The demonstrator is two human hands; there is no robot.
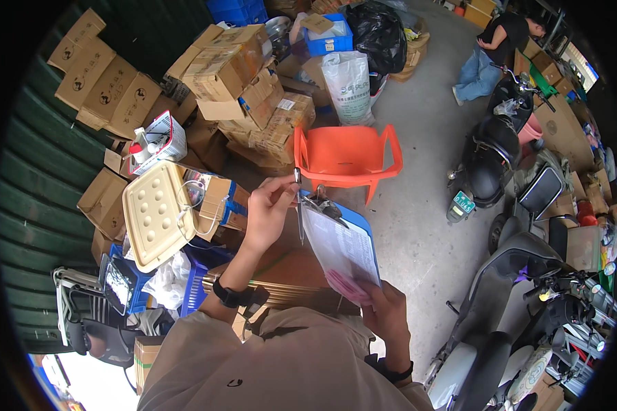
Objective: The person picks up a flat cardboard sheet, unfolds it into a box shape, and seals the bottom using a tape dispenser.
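In front of my chest is a blue clipboard (367,236), tilted, with a metal clip (328,208) at its far end. White printed sheets (339,240) lie on it, and pink sheets (347,285) show at the near end. My right hand (385,308) grips the near right corner, its thumb by the pink sheets. At the clip end, my left hand (271,205) is closed with a slim pen (299,216) pinched between thumb and fingers. The pen runs along the board's left edge; whether those fingers also touch the board I cannot tell.
An orange plastic chair (346,152) stands just beyond the clipboard. Cardboard boxes (230,65) are piled at left, near a cream lid (156,212). Flat cardboard (281,291) lies below my arms. Scooters (490,161) line the right, where another person (493,55) bends over.
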